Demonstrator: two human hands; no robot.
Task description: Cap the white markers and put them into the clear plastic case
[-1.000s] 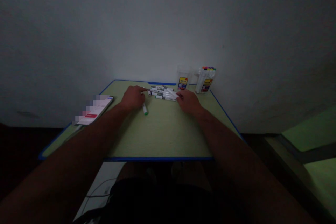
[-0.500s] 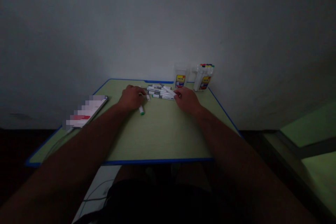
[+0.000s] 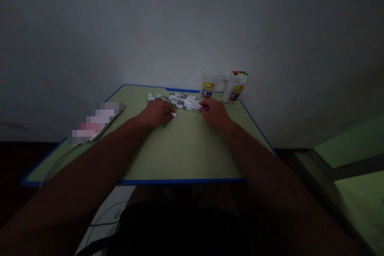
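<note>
My left hand point(image 3: 158, 112) is closed on a white marker point(image 3: 174, 115), whose pale end pokes out past the fingertips. Beneath that hand, the green end of another marker point(image 3: 163, 126) shows on the table. My right hand point(image 3: 214, 113) pinches the near end of a white marker point(image 3: 192, 101), which slants up to the left over a heap of markers point(image 3: 177, 97) between the hands. Several more white markers point(image 3: 153, 97) lie just beyond my left hand. My fingers hide parts of the held markers.
A clear case point(image 3: 209, 88) with a yellow label stands at the table's back edge. To its right is a similar case point(image 3: 235, 88) filled with colour-capped markers. A phone-like device point(image 3: 97, 123), partly pixelated, rests at left with a cable. The table point(image 3: 186, 156) has blue edging.
My left hand has shifted right and slightly nearer, uncovering markers behind it and covering more of the green-ended one. My right hand stays at the heap with its marker.
</note>
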